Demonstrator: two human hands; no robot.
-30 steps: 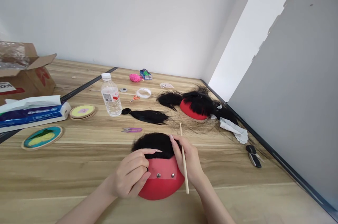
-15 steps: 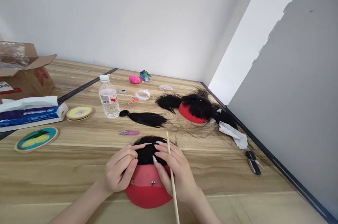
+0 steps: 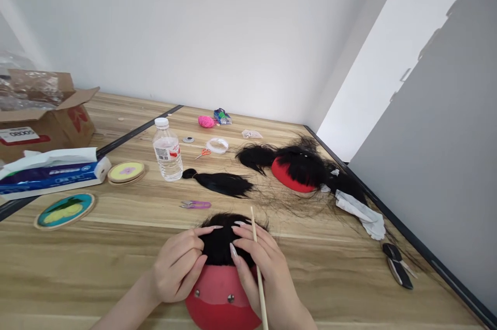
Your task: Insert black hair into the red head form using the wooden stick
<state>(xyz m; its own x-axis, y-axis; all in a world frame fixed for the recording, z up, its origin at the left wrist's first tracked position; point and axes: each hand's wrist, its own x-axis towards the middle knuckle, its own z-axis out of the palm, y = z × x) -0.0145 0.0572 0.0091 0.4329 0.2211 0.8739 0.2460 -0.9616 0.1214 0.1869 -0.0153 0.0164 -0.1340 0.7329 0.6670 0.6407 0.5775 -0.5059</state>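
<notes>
In front of me a red dome-shaped form (image 3: pixel 221 314) has black hair (image 3: pixel 217 247) over its far part, with two small silver studs on a paler red band. My left hand (image 3: pixel 180 265) presses on the hair's left side. Its index finger is stretched over the hair, while the thumb and other fingers pinch at the hair's edge. On the right side, my right hand (image 3: pixel 264 262) lays its fingertips and long nails on the hair. A thin wooden stick (image 3: pixel 259 273) runs across that hand, lodged at its fingers. Whatever lies under the fingertips is hidden.
Beyond lie purple thread snips (image 3: pixel 195 205), a tied black hair bundle (image 3: pixel 223 183), a water bottle (image 3: pixel 167 151) and orange-handled scissors (image 3: pixel 203 153). Another red form (image 3: pixel 289 177) with black hair is at right. Embroidery hoops (image 3: pixel 64 211), a tissue pack (image 3: pixel 54 172) and a cardboard box (image 3: pixel 73 120) stand left.
The view has shifted, so everything sits lower and slightly further right. Both hands keep nearly the same hold on the hair, and the stick stays in my right hand.
</notes>
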